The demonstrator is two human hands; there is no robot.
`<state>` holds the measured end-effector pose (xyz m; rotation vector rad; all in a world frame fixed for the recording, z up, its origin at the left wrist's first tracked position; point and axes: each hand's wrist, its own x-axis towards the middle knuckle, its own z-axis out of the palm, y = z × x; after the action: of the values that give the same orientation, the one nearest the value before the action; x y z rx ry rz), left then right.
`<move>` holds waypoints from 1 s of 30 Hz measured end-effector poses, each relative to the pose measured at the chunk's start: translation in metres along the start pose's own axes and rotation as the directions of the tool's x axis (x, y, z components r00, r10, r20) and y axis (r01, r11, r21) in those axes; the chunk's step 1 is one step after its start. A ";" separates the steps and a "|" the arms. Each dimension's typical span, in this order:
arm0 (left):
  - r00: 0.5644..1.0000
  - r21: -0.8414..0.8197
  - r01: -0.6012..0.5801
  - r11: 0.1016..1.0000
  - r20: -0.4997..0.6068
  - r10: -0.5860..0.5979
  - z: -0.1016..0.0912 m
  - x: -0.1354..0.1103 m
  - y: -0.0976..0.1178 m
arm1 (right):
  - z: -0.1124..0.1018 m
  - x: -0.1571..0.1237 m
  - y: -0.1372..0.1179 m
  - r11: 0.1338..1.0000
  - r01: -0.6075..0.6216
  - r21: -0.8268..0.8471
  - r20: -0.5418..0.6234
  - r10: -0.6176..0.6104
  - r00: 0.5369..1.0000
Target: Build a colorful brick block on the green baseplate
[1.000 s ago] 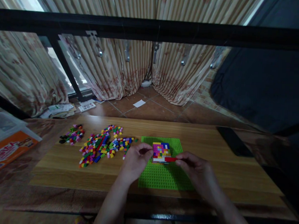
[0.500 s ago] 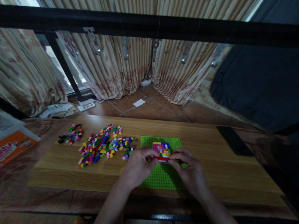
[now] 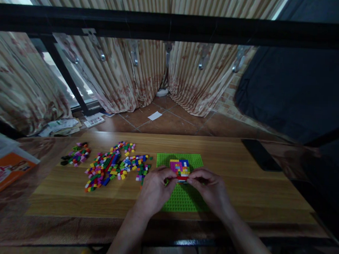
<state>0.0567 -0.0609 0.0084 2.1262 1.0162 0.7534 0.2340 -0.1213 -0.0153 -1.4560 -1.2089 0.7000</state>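
A green studded baseplate (image 3: 180, 202) lies on the wooden board, with a block of many-coloured toy bricks (image 3: 180, 165) on its upper middle. At the near edge of that block is a long red toy brick (image 3: 182, 178). My left hand (image 3: 157, 188) pinches its left end between thumb and fingers. The right end is in the fingertips of my right hand (image 3: 210, 188), thumb below and fingers curled. A thin pale strip shows under the red brick. Whether the brick is pressed fully down cannot be made out.
Loose coloured bricks (image 3: 111, 165) are spread left of the baseplate, with a smaller pile (image 3: 77, 154) farther left. An orange-labelled plastic tub (image 3: 9, 168) stands at the left. A dark phone-like slab (image 3: 260, 155) lies at the right of the wooden board (image 3: 239, 201). A black bar (image 3: 174, 28) crosses above.
The whole view has shifted, so the scene sits slightly farther left. Both hands keep hold of the red toy brick at the block's near edge, with little movement.
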 end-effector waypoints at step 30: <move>0.954 -0.073 0.251 0.965 -0.150 -0.260 -0.068 -0.001 -0.065 | -0.021 0.016 0.008 0.958 -0.201 0.206 -0.295 0.257 0.920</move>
<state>-0.0217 -0.0092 0.0018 1.8653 1.3116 0.8190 0.2600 -0.1128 -0.0146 -1.5106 -0.7167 0.6762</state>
